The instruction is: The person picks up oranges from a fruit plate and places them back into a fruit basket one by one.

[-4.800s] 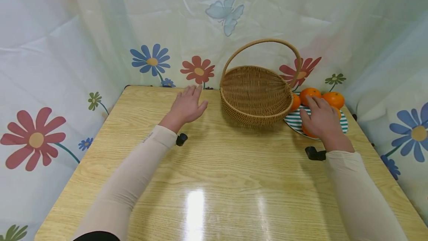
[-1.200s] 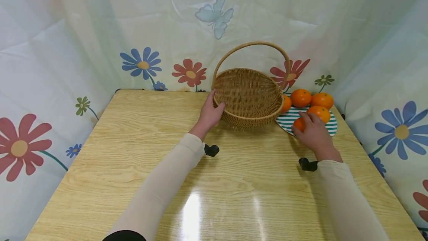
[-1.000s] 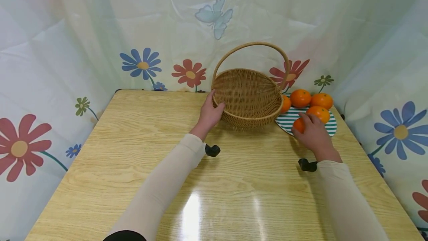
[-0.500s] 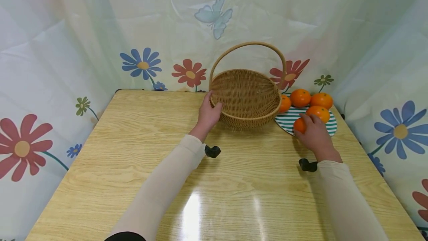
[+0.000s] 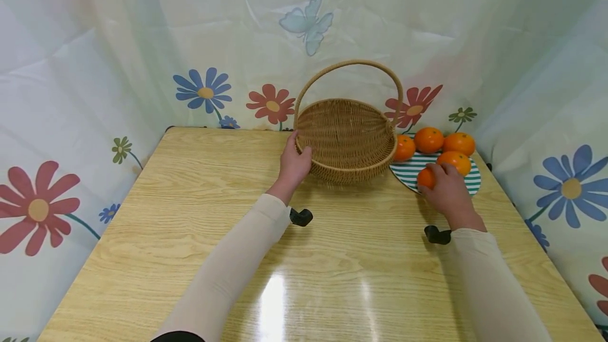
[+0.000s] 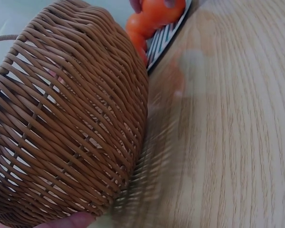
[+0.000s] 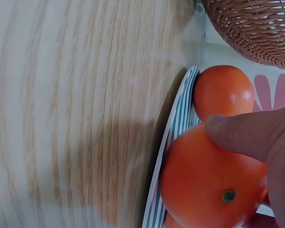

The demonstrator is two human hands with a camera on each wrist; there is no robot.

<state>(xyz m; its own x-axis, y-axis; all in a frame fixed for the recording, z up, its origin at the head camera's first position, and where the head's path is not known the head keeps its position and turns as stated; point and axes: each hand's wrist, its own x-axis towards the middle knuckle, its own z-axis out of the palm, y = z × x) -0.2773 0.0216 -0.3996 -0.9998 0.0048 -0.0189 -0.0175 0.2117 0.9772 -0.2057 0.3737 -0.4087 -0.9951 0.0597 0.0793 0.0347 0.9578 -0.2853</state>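
Observation:
A brown wicker basket (image 5: 344, 139) with a tall arched handle stands at the back of the table, its inside bare. My left hand (image 5: 292, 167) grips its left rim, thumb over the edge; in the left wrist view only a bit of that hand shows under the weave (image 6: 71, 104). To the right lies a white plate with green stripes (image 5: 407, 170), bearing several oranges. My right hand (image 5: 448, 190) holds the front orange (image 5: 426, 178). Seen from the right wrist, the thumb lies on this orange (image 7: 199, 175), whose green stem end shows, above the plate's rim (image 7: 178, 121).
Other oranges sit close behind, one (image 5: 404, 148) right beside the basket, another (image 5: 454, 163) against my right hand. A flowered curtain (image 5: 214, 25) hangs behind and at both sides of the wooden table (image 5: 328, 257).
My left hand has come from the bare tabletop to the basket rim, and the basket has shifted slightly left with it. My right hand has come from the rear oranges to the front one.

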